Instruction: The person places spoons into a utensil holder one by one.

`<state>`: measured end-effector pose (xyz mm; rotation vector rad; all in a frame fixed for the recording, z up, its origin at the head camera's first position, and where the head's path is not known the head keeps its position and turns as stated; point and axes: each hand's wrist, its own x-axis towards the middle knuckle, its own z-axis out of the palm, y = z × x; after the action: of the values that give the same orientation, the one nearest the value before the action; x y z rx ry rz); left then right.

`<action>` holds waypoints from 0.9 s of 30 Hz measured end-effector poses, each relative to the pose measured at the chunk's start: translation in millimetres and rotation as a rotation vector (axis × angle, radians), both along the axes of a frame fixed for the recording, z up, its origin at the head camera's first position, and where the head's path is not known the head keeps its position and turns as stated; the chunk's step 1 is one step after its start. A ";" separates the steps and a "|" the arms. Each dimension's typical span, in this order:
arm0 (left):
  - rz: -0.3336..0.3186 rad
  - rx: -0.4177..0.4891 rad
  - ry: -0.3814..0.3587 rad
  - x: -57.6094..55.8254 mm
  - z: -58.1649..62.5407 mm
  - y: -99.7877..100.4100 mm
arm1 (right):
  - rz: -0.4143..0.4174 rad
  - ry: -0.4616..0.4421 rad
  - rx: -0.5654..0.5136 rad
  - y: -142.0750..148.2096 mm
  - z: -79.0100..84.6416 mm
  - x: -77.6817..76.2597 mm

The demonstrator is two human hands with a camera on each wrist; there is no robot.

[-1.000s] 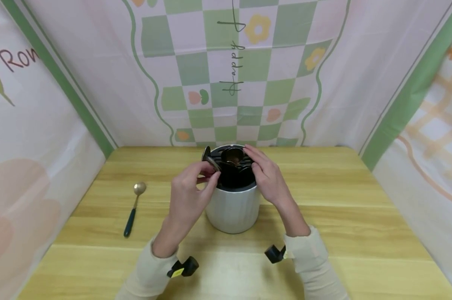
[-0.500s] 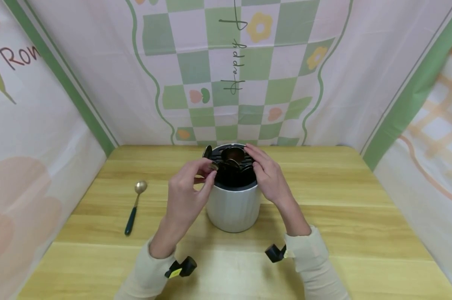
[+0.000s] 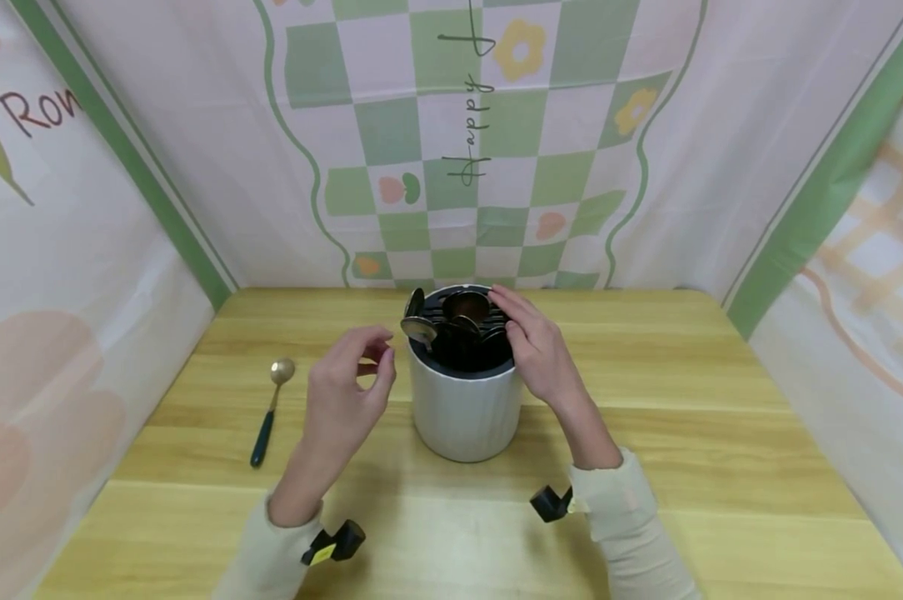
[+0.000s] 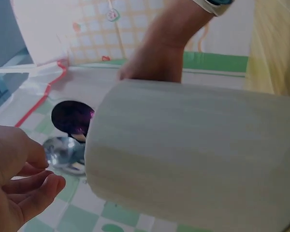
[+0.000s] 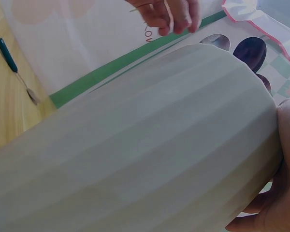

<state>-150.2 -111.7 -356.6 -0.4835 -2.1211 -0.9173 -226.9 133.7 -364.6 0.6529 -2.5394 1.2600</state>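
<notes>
A white ribbed utensil holder (image 3: 466, 421) with a dark slotted insert stands upright on the table, several spoon heads showing at its top. One spoon (image 3: 419, 330) leans over the near left of the rim; a dark spoon bowl (image 4: 71, 117) stands beside it in the left wrist view. Left of the holder, my left hand (image 3: 346, 385) is apart from it, fingers loosely bent toward the thumb with nothing between them. My right hand (image 3: 537, 354) rests against the holder's right side, its straight fingers along the rim. Down inside the holder, the handles are hidden.
To the left on the wooden table (image 3: 646, 533) lies a spoon (image 3: 264, 437) with a dark green handle, its bowl pointing away. Printed cloth walls (image 3: 271, 233) enclose the table at the back and both sides.
My left hand has let go of the spoon at the holder's left rim and drawn back to the left. The spoon stays in the holder; my right hand keeps its place.
</notes>
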 end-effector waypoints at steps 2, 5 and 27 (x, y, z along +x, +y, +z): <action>0.022 -0.017 -0.044 1.3 -4.0 -6.3 | -0.001 -0.003 0.000 0.0 0.1 0.5; 0.063 -0.047 -0.099 3.2 -11.3 -17.3 | -0.001 -0.006 0.002 0.1 0.3 0.9; 0.284 -0.196 -0.415 3.4 -70.3 -109.4 | -0.004 -0.009 -0.005 0.0 1.3 0.5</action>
<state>-146.7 -221.1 -426.8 -0.0807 -2.5889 -0.6917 -226.5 133.7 -363.2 0.6430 -2.5422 1.2704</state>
